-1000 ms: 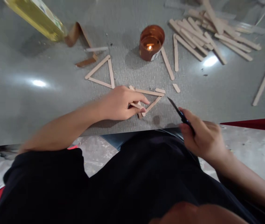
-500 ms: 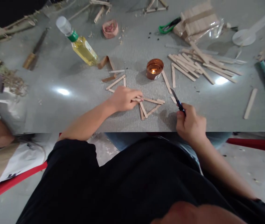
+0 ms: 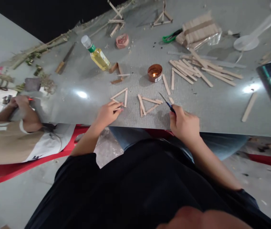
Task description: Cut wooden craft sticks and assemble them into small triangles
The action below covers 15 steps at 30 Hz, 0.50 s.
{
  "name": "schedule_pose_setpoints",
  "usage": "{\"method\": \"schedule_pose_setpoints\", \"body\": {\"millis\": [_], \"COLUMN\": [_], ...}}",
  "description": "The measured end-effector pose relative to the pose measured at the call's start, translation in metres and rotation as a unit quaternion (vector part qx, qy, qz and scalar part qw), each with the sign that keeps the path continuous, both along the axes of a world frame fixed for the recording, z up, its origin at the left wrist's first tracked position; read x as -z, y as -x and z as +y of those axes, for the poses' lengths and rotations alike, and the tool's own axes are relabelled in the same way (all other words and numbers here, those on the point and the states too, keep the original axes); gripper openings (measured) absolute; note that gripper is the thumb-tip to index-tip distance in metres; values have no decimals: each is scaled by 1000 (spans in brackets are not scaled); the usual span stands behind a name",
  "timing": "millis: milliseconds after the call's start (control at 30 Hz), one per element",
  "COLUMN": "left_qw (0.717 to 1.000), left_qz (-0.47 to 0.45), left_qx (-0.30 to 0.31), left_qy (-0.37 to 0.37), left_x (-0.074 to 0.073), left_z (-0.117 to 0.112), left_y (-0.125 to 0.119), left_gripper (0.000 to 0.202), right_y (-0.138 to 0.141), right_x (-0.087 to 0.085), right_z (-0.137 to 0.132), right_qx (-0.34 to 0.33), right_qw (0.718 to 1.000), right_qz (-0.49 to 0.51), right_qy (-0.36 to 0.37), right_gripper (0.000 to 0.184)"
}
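A knife (image 3: 165,100) was clamped in the right hand (image 3: 184,125), its tip by a stick triangle (image 3: 151,100) that could be scattered by a slip; the left hand (image 3: 107,115) was laid, fingers slightly apart, on a second triangle (image 3: 126,98).

I read this as a craft workshop — a long grey counter (image 3: 221,108) strewn with wooden sticks (image 3: 197,68), stick triangles (image 3: 151,100), a knife (image 3: 165,101), scissors (image 3: 171,35) and a lit candle (image 3: 155,72) — with another person (image 3: 11,143) working alongside on my left.
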<state>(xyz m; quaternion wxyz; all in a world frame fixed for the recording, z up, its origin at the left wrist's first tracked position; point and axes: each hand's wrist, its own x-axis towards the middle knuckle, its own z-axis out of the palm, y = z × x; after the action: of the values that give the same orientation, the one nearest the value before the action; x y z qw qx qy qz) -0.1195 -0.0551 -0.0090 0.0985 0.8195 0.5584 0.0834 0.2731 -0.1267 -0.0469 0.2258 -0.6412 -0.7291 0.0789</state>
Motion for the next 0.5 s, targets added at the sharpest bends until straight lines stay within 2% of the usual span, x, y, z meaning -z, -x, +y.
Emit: {"method": "schedule_pose_setpoints", "body": {"millis": [100,200,367,500], "left_qw": [999,999,997,985], "left_qz": [26,28,-24,-117], "left_qx": [-18,-13,-35,-68], "left_qy": [-26,-38,-70,-111], "left_x": [9,20,31,22], "left_z": [-48,-79,-100,-110], "left_y": [5,10,14,-2], "left_gripper": [69,74,36,27], "right_y": [-1,-2,-1,-2], "right_x": [1,2,3,4], "right_z": [1,2,6,9], "right_qx": [-8,-11,-14,0], "right_qw": [1000,1000,999,996], "right_qz": [2,7,31,88], "right_qy": [2,3,5,4], "right_gripper": [47,47,48,49]}}
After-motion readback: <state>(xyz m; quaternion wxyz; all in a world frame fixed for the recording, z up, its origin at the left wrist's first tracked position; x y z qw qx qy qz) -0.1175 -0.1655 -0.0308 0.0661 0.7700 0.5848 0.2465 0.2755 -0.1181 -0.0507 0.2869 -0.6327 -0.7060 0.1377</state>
